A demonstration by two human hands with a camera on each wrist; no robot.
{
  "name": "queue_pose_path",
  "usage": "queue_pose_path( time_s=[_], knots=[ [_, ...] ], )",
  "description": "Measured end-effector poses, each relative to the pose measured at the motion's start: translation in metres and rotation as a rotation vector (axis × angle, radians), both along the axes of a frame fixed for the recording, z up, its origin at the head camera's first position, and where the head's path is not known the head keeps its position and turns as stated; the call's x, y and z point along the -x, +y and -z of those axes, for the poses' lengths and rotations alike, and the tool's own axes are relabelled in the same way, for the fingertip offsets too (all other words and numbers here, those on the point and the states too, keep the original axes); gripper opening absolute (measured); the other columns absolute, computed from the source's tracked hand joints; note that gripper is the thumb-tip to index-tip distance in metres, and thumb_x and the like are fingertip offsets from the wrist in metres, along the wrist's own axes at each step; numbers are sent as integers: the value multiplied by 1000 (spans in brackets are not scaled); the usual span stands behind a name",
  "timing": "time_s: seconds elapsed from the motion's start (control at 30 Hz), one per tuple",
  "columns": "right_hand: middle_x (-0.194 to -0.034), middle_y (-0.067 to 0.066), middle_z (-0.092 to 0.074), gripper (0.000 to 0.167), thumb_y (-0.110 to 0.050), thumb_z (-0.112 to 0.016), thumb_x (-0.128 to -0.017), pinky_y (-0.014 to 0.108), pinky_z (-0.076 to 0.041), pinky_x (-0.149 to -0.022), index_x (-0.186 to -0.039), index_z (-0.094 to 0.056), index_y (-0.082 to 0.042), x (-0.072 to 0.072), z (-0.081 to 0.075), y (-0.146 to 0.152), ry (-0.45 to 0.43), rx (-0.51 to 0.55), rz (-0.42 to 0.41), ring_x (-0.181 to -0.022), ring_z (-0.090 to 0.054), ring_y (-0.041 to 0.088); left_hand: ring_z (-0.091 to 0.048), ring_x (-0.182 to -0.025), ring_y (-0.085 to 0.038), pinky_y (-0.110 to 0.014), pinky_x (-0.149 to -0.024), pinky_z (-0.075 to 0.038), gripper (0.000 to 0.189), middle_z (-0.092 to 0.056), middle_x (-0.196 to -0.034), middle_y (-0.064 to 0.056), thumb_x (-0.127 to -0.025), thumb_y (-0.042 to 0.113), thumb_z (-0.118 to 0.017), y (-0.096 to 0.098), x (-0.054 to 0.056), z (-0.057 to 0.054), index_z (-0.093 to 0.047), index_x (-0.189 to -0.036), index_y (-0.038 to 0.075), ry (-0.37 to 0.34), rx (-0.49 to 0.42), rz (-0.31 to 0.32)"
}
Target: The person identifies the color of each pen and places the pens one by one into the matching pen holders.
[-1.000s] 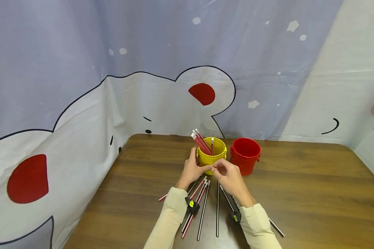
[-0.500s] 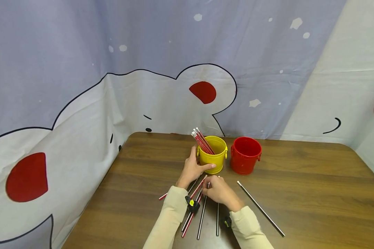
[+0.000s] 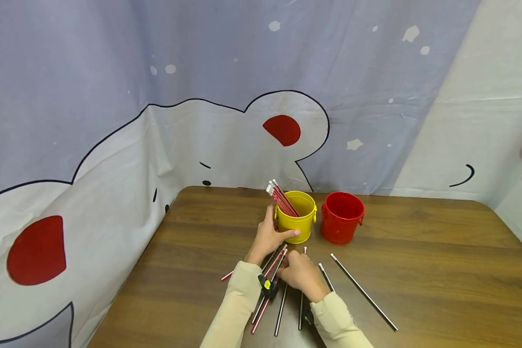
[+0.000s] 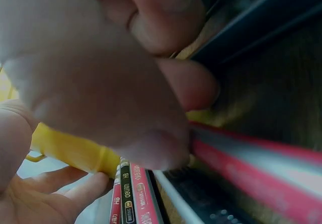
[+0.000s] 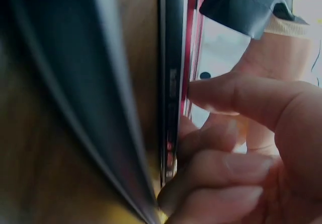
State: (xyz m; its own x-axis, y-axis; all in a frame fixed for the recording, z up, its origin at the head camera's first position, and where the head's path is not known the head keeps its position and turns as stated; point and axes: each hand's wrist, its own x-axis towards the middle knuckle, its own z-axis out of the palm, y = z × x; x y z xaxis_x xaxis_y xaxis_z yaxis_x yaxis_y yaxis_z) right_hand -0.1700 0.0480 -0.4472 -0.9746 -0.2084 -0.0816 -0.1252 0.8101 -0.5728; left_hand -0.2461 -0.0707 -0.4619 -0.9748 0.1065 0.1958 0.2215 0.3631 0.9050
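cupping the smooth, tapered yellow bucket (image 3: pixel 298 227) with the left hand (image 3: pixel 269 239); pinching a slim, glossy red pencil (image 4: pixel 261 168) with the right hand (image 3: pixel 303 274) near the bucket, among straight pencils (image 3: pixel 363 292) lying on the wood-grained worktop (image 3: pixel 439 270).

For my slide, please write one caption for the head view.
Left hand on a yellow bucket holding red pencils, right hand among loose pencils on the table.
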Motion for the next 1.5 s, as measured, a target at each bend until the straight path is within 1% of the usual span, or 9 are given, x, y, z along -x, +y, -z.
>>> queue_pose_path(
  time_s=[0.13, 0.3, 0.5, 0.7, 0.9, 1.03, 1.3, 1.5],
  knots=[
    [-50, -3, -39, 28, -21, -69, -71, 29, -28, -39, -51, -51, -14, -1, 0, -3, -35, -8, 54, -44, -37, 15, -51, -116, -20, -38, -98, -42, 89, -49, -133, -5, -68, 36, -80, -1, 0, 0, -25, -138, 27, -11, 16, -14],
    [-49, -3, -34, 31, -19, -69, -70, 29, -25, -38, -50, -46, -15, -3, 0, -2, -47, -11, 77, -43, -34, 15, -51, -115, -22, -40, -97, -43, 90, -49, -133, -5, -68, 36, -80, -2, 0, 1, -25, -139, 26, -11, 16, -12],
    [-48, -3, -35, 29, -19, -71, -67, 27, -26, -39, -50, -48, -14, -2, -2, 1, -88, -12, 75, -43, -35, 14, -51, -116, -22, -40, -97, -42, 89, -49, -133, -6, -69, 34, -80, -1, -1, 2, -25, -139, 26, -13, 13, -15],
    [-54, 0, -38, 26, -21, -74, -66, 31, -29, -41, -55, -53, -11, -2, -4, 4, -94, -42, 95, -47, -36, 16, -51, -115, -22, -40, -97, -42, 90, -50, -132, -6, -68, 34, -81, 0, 0, 3, -26, -138, 24, -11, 17, -18],
    [-55, 1, -40, 29, -26, -74, -69, 33, -31, -44, -55, -53, -11, -3, -2, 4, -100, -65, 120, -48, -39, 18, -51, -116, -20, -38, -97, -42, 89, -50, -132, -6, -68, 36, -80, 1, 0, 4, -26, -138, 24, -8, 28, -20],
    [-55, 1, -41, 30, -26, -74, -71, 33, -31, -43, -55, -54, -11, -3, -1, 4, -88, -76, 117, -48, -39, 18, -51, -116, -21, -38, -97, -42, 90, -50, -132, -6, -68, 36, -80, 1, 0, 3, -26, -138, 25, -8, 30, -20],
    [-55, 0, -36, 27, -21, -70, -74, 32, -29, -41, -56, -53, -10, -2, -2, 5, -85, -45, 106, -48, -36, 17, -50, -117, -21, -39, -98, -41, 88, -50, -133, -6, -68, 37, -79, 1, 1, 1, -26, -137, 25, -5, 32, -16],
    [-54, -1, -36, 29, -22, -68, -76, 31, -28, -41, -55, -49, -12, -2, -1, 3, -91, -6, 129, -47, -36, 16, -51, -116, -21, -39, -98, -42, 88, -50, -132, -6, -68, 37, -79, 1, 1, 1, -26, -137, 25, -5, 39, -18]
  ],
)
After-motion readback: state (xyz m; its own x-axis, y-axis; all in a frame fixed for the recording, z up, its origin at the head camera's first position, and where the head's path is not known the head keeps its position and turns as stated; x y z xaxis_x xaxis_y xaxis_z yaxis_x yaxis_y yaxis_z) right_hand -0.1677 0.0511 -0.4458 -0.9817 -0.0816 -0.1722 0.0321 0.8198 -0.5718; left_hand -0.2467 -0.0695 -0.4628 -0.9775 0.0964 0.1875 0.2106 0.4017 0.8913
